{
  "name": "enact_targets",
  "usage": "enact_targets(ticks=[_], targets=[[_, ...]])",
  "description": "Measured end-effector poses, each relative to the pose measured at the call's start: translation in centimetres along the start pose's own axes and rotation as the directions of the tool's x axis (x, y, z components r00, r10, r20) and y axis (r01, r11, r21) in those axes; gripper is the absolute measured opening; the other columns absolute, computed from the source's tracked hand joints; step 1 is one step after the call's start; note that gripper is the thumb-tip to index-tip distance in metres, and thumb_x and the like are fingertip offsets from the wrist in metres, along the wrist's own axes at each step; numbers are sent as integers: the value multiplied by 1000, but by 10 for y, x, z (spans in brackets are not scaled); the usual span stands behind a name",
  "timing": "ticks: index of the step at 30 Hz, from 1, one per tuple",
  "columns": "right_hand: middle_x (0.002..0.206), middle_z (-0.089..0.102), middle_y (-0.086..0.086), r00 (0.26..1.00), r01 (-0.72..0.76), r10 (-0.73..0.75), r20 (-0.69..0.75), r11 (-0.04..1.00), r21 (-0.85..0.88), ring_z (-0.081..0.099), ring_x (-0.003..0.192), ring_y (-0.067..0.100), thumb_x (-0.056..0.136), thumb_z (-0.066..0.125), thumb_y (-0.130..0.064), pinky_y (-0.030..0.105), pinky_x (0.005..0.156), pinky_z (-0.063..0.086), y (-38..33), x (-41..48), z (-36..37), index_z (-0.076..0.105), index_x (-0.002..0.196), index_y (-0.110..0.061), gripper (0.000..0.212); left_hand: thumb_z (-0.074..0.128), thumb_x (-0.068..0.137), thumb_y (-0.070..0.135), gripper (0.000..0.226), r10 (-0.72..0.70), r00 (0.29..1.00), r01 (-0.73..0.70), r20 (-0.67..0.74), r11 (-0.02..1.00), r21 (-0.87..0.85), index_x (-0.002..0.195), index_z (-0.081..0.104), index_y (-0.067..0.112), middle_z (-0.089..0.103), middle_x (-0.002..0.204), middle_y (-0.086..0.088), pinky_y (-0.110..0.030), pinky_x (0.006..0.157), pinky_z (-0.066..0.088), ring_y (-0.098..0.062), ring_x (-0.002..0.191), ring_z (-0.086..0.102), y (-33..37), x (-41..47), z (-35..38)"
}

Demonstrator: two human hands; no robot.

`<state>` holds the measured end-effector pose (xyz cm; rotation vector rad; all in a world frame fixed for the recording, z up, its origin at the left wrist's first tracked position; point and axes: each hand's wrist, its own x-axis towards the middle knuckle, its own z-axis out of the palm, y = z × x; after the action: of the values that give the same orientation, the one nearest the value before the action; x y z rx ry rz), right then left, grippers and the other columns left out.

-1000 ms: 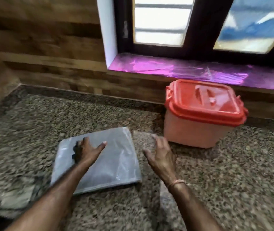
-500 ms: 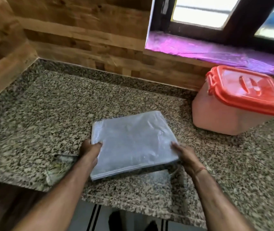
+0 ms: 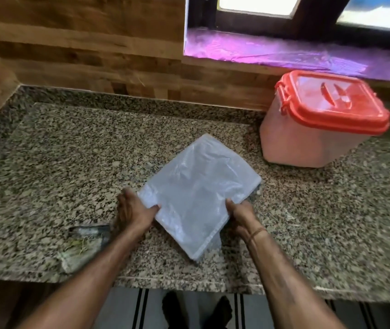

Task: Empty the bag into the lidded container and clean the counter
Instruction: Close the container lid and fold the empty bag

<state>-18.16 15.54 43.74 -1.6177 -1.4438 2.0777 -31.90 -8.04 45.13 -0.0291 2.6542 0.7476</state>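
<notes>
A flat, pale grey plastic bag (image 3: 196, 191) lies turned like a diamond in the middle of the speckled granite counter (image 3: 70, 162). My left hand (image 3: 133, 211) grips the bag's left edge, thumb on top. My right hand (image 3: 240, 213) grips its right edge near the front corner. The lidded container (image 3: 307, 138), translucent pink with a red clip-on lid (image 3: 331, 100), stands shut at the back right, apart from the bag.
A small crumpled clear wrapper (image 3: 83, 245) lies near the counter's front edge, left of my left arm. Wooden wall panels run behind the counter. A purple-lined window sill (image 3: 272, 53) sits above the container. The floor and my feet show below the edge.
Both hands went from resting on and beside the bag to gripping its two sides. The bag has rotated and slid right, toward the container. My view has tilted down.
</notes>
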Motion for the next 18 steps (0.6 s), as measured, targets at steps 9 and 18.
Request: enact_targets(ticks=[9,18], targets=[[105,78,10,989,132,-145,1,894,-428,75,92,29,92,68,-26,41,80,61,-10,11,-33,73,107,-8,24,62,98,46,34,90,980,-68,177,990,-126,104,66,13,68,97,-5,-29,60,45,-21,75,61,37,40,11],[85,68,9,997,51,-72,-31,895,-443,63,50,13,100,63,-8,18,38,46,-14,5,-51,68,109,-4,10,78,86,2,9,-61,902,222,426,914,-339,84,69,0,73,98,-16,-35,75,61,-26,78,70,31,56,17]])
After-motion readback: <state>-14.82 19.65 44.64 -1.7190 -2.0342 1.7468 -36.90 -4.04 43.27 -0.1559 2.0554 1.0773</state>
